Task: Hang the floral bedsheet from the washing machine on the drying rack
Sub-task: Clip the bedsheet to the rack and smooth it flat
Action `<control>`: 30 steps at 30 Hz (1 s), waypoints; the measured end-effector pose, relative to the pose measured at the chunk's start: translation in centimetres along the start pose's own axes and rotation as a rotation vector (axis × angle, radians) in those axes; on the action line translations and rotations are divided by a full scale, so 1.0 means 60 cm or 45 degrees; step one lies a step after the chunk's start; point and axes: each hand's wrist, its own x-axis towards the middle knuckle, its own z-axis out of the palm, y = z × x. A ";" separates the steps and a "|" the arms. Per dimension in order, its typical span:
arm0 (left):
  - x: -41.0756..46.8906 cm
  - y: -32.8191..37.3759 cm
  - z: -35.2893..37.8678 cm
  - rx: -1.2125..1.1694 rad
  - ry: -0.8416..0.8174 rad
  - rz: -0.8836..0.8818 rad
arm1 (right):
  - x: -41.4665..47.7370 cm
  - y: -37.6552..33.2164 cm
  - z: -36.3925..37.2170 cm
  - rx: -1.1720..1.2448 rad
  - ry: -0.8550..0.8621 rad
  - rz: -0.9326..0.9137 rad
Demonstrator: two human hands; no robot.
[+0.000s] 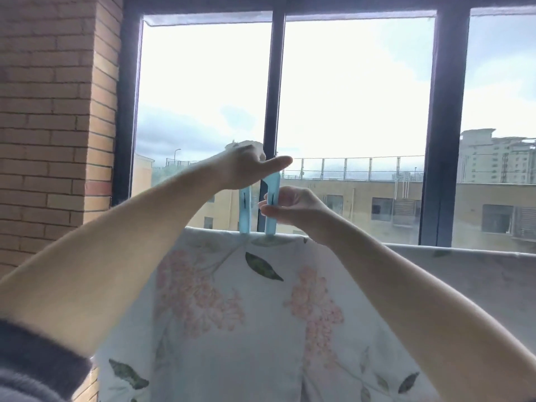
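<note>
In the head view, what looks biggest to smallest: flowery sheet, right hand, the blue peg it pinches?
1. floral bedsheet
2. right hand
3. blue peg
Hand and peg touch, so nearness doesn't skew them.

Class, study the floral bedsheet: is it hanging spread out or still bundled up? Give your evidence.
Hanging spread out. The floral bedsheet falls flat from a straight top edge, where two blue pegs stand upright.

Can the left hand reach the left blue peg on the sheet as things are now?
Probably yes. The left hand is directly over the left peg, whose top disappears under it, with nothing between. The right hand pinches only the right peg.
</note>
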 end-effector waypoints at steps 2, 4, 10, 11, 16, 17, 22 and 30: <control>0.000 -0.003 0.006 0.066 0.117 0.014 | 0.004 0.002 0.009 0.005 0.005 -0.003; 0.002 -0.009 0.008 0.066 0.191 0.057 | 0.006 0.002 0.010 0.023 -0.008 0.010; 0.017 -0.037 0.014 0.016 0.443 0.115 | 0.020 -0.001 0.018 0.035 -0.048 0.030; 0.021 -0.041 0.015 0.011 0.457 0.117 | 0.022 0.000 0.019 0.060 -0.046 0.031; 0.037 -0.055 0.016 0.004 0.498 0.137 | 0.031 -0.001 0.022 0.130 -0.073 0.026; 0.039 -0.057 0.019 0.006 0.502 0.148 | 0.031 -0.002 0.023 0.106 -0.065 0.020; 0.037 -0.064 0.040 0.020 0.511 0.245 | 0.026 0.007 0.029 -0.148 -0.028 0.027; 0.018 -0.095 0.094 -0.047 0.434 0.249 | 0.020 0.023 0.039 -0.436 -0.128 0.038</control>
